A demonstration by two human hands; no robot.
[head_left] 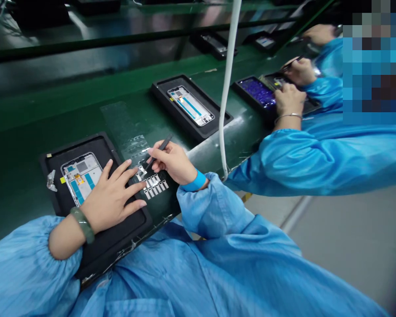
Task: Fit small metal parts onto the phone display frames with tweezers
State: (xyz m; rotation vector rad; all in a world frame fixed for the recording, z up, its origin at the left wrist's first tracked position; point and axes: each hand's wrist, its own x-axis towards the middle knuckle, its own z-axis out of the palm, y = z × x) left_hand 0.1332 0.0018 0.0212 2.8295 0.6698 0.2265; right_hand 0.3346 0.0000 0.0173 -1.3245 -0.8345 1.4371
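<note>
My left hand (115, 196) lies with fingers spread across a black foam tray (105, 145), covering part of a phone frame (82, 169) set in it. Its fingertips reach over the tray's right edge to a clear sheet with small white stickers (156, 187). Between the fingers of my right hand (174, 160) is a pair of black tweezers (161, 147). The tweezers' tips point down at a single sticker (141, 169) near the top of the rows; whether they grip it I cannot tell.
A second tray (198, 132) with another phone frame (191, 105) stands farther along the green bench (82, 114). A white cable (226, 97) hangs in front of it. At right, a co-worker's hands (290, 101) work over a tray. A scrap of clear film (52, 180) lies at left.
</note>
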